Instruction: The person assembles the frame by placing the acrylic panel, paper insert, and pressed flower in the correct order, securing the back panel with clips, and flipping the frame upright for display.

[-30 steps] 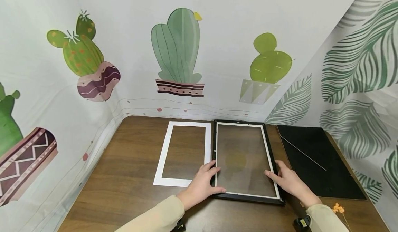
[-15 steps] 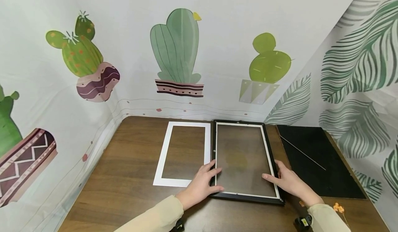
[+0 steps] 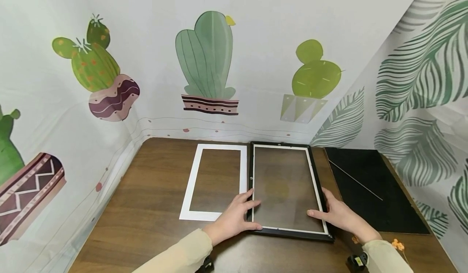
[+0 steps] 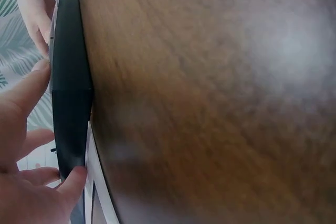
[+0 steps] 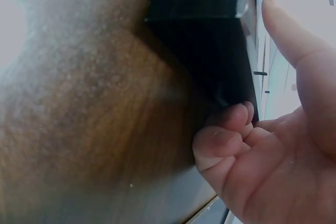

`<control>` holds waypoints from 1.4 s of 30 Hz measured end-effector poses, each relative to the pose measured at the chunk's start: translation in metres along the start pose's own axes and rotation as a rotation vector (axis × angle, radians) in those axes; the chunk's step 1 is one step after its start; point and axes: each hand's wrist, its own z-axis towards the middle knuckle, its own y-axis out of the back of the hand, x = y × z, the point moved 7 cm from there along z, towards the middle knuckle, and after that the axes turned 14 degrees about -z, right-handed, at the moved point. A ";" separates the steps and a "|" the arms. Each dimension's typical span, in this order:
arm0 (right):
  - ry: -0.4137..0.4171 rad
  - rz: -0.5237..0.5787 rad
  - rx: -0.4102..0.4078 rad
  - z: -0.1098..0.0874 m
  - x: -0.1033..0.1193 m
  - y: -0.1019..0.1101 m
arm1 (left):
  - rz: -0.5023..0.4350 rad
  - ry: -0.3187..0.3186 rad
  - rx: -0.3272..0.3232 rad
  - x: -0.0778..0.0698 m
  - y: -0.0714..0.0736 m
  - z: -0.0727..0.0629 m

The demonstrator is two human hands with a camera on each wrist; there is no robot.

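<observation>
A black picture frame (image 3: 317, 175) lies back side up on the table, a white inner rim around its clear pane (image 3: 281, 175). My left hand (image 3: 234, 216) rests on its near left corner with fingers spread, the thumb at the near edge. One fingertip (image 4: 79, 176) lies against the outer side in the left wrist view. My right hand (image 3: 341, 214) holds the right side, its curled fingers (image 5: 223, 142) against the outer wall and the thumb (image 5: 289, 32) reaching over the pane side. A white mat (image 3: 190, 187) lies flat just left of the frame, partly behind my left hand.
A black backing board (image 3: 380, 191) lies at the right with a thin metal rod (image 3: 354, 179) on it. Small orange flowers (image 3: 397, 244) are near the front right. The wooden table (image 3: 146, 208) meets a cactus-printed cloth (image 3: 263, 61) at the back.
My right thumb has shifted slightly left over the pane, and my left thumb has drawn back a little towards the frame's edge. The frame and mat stay in place.
</observation>
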 end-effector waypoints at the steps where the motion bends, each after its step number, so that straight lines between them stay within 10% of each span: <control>1: 0.002 -0.003 0.001 0.000 0.000 0.000 | 0.006 0.000 -0.001 0.000 0.000 0.000; 19: 0.076 -0.018 -0.030 0.001 0.005 0.001 | 0.262 -0.165 -0.048 -0.015 0.005 -0.006; 32: 0.073 -0.019 -0.037 0.000 0.006 0.000 | 0.263 -0.247 -0.118 -0.020 0.009 -0.014; 42: 0.071 -0.024 -0.015 -0.001 0.004 -0.002 | -0.033 -0.050 -0.177 -0.011 0.019 -0.012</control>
